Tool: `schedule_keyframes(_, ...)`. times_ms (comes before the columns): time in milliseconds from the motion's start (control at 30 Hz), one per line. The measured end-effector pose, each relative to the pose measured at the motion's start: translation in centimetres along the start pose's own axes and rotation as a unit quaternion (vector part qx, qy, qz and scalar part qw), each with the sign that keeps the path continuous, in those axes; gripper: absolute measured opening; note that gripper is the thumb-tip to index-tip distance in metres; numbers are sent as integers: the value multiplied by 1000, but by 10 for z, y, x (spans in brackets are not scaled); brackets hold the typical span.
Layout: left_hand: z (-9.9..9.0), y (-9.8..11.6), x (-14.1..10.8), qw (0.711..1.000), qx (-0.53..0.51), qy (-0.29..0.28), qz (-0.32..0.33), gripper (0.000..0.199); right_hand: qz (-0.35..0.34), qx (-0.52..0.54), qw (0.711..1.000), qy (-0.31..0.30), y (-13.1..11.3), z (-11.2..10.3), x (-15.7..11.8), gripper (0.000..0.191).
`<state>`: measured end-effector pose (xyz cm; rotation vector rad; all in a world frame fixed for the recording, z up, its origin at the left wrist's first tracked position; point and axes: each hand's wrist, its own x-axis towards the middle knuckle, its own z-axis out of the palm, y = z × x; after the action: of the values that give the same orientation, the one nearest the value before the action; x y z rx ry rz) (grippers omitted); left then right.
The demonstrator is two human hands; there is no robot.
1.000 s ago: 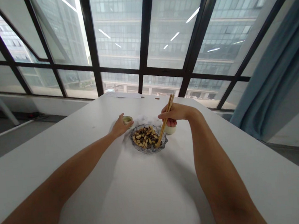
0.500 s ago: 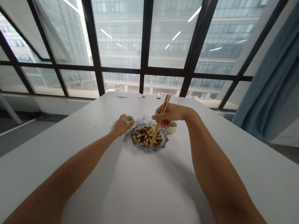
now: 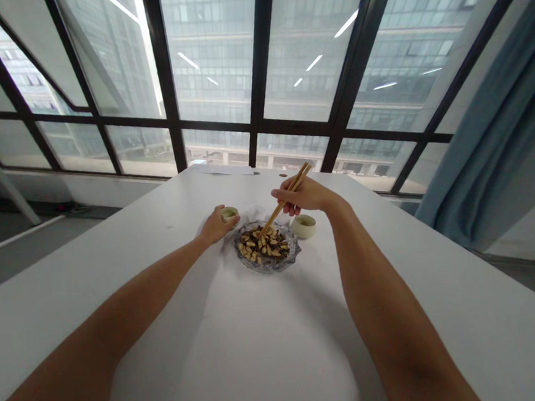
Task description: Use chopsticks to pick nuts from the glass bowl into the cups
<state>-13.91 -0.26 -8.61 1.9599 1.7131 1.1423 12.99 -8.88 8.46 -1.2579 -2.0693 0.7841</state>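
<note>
And the wooden chopsticks (image 3: 275, 211) sweep across! Half a second ago their tips sat toward the near side of the glass bowl (image 3: 273, 268); now they dip into the mixed nuts (image 3: 262, 246) at its far side. The right hand (image 3: 306, 194) grips them, wrist bent, forearm angled inward, and has uncovered the cream cup (image 3: 303, 227) just beside the bowl. The left hand (image 3: 214, 227), arm outstretched, stays curled around the pale green cup (image 3: 228, 214).
</note>
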Motion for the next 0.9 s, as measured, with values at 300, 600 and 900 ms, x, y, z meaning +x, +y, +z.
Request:
schedule_keyframes(300, -1, 1, -1, 1000, 0, -2, 6, 80, -28, -20, 999, -10, 2, 6, 4, 36)
schedule_keyframes(600, 1, -6, 3, 1000, -15, 7, 13, 81, -58, 7, 998, -14, 5, 3, 6, 39)
schedule_keyframes(900, 2, -15, 3, 991, -32, 62, 116, 71, -61, 135, 983, 106, 22, -22, 0, 45)
